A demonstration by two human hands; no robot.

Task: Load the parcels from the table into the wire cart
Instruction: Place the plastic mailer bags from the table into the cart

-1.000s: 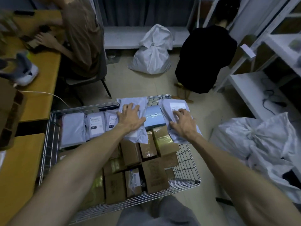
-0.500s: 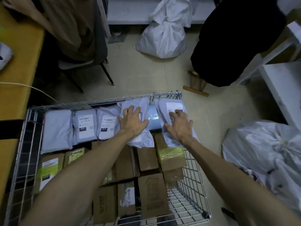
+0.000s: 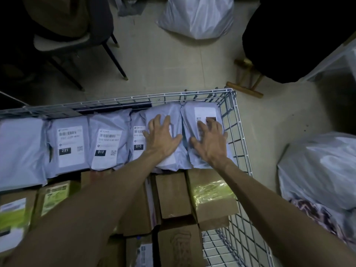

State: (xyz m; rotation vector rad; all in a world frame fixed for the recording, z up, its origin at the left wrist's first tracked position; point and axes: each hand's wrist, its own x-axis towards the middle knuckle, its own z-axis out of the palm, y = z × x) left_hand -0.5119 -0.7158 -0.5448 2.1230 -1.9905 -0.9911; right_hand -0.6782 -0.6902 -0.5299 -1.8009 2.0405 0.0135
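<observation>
Along the far wall of the wire cart (image 3: 234, 120) stands a row of grey poly-mailer parcels, packed edge to edge. The left hand (image 3: 163, 139) lies flat with fingers spread on the second parcel from the cart's right corner (image 3: 173, 116), gripping nothing. The right hand (image 3: 211, 140) presses likewise, open-palmed, on the corner parcel (image 3: 202, 110), partly covering its white label. Both mailers are soft, wrinkled grey plastic. Further left along the same wall sit three labelled mailers: one partly under the left hand marked 010 (image 3: 137, 139), another marked 010 (image 3: 107, 143) and one marked 231 (image 3: 69, 145), then an unlabelled grey one (image 3: 19, 151) at the picture's edge. Nearer the person, inside the cart, brown cardboard boxes (image 3: 173, 195) lie packed together, one wrapped in glossy yellow tape (image 3: 210, 191); the forearms cross over them. Beyond the cart's far wall are a dark chair (image 3: 81, 33), a white sack (image 3: 196, 14) and a black mass on a wooden stand (image 3: 244, 87). To the cart's right lies another pale sack (image 3: 317, 170).
</observation>
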